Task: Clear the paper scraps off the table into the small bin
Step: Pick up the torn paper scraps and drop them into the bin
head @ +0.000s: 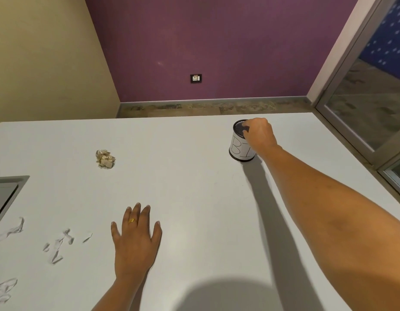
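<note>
The small bin (pixel 238 149), a white cylinder with a dark rim and hand-drawn letters, stands at the far right of the white table (pixel 194 176). My right hand (pixel 258 135) hovers over its mouth with fingers curled downward at the rim; anything inside them is hidden. My left hand (pixel 136 239) lies flat on the table near the front, fingers spread, holding nothing. A crumpled beige paper ball (pixel 105 159) sits at mid-left. Several torn white scraps (pixel 58 246) lie at the front left, with more (pixel 3 290) by the near edge.
A grey recessed panel (pixel 6 194) is set into the table's left edge. Beyond the far edge is floor and a purple wall with a socket (pixel 195 78). A glass door frame (pixel 351 122) runs along the right side.
</note>
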### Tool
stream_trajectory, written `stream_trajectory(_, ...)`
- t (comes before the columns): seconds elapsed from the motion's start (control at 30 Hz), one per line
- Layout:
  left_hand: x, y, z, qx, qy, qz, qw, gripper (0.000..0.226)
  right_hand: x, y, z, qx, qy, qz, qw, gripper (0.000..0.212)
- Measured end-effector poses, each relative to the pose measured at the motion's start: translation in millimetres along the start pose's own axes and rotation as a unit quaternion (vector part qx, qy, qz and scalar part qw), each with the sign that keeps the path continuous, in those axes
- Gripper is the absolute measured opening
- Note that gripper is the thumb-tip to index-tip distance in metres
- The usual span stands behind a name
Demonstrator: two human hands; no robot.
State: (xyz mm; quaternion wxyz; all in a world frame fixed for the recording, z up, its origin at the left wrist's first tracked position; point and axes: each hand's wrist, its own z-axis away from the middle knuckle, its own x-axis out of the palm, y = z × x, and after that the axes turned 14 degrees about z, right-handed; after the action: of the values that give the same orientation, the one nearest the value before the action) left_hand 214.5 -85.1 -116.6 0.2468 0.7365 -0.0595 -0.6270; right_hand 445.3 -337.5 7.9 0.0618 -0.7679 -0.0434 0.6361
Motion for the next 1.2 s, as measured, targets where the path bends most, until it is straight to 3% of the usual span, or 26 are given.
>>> stream_trajectory(0.23, 0, 2, 0, -0.001, 0.006, 0.001, 1.000, 0.056, -1, 3, 11, -0.017, 0.007, -0.006, 1.000, 0.028)
stream_trajectory(0.33, -1, 4, 0, -0.002, 0.006, 0.003, 1.000, 0.056, 4, -3, 30, -0.092, 0.013, 0.003, 0.996, 0.021)
stream_trajectory(0.47, -4, 7, 3, -0.001, 0.001, 0.006, 1.000, 0.054, 24, -12, 69, -0.175, 0.012, 0.001, 0.985, 0.027)
stream_trajectory(0.73, -15, -7, 34, 0.017, -0.005, 0.034, 0.999, 0.052, 66, -59, 160, -0.259, -0.079, -0.020, 0.963, 0.018)
stream_trajectory(1.2, -62, -79, 91, -0.044, 0.027, 0.011, 0.999, 0.050, 71, -213, 241, -0.358, -0.202, -0.069, 0.909, 0.044)
